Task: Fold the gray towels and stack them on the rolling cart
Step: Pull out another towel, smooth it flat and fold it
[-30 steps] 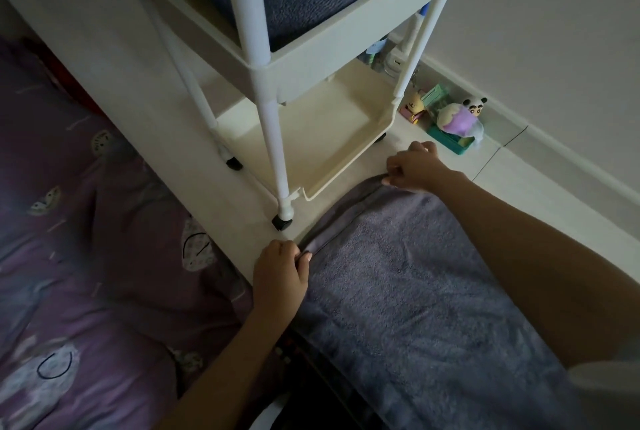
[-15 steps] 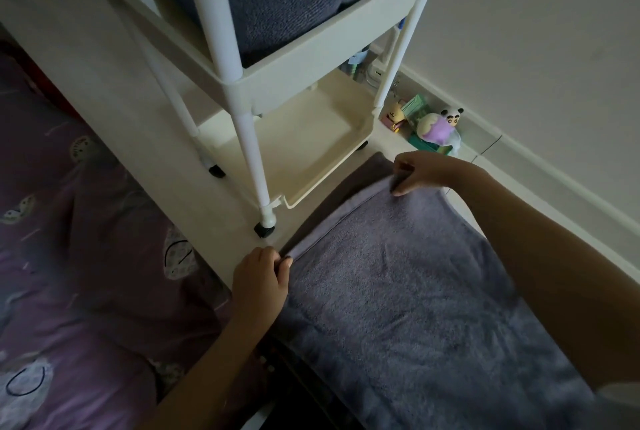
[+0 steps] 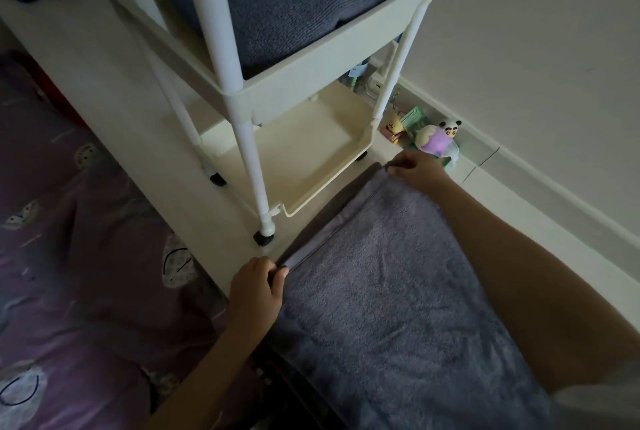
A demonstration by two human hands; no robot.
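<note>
A gray towel (image 3: 381, 294) lies spread on the floor in front of me, its far hem doubled over. My left hand (image 3: 258, 285) pinches the near-left corner of that hem. My right hand (image 3: 417, 169) pinches the far-right corner, close to the cart's lower tray. The white rolling cart (image 3: 332, 48) stands just beyond the towel. Its upper tray holds a folded gray towel (image 3: 294, 3). The bottom tray (image 3: 304, 155) shows nothing in it.
A purple patterned bed cover (image 3: 79, 273) fills the left side. Small toys, among them a panda figure (image 3: 450, 126), sit on the floor by the wall's baseboard (image 3: 554, 183) to the right of the cart. The cart's black wheels (image 3: 263, 239) rest on pale floor.
Both hands keep hold of the towel's far corners. The towel's top layer now lies a little short of the under layer's edge, and the view has shifted slightly.
</note>
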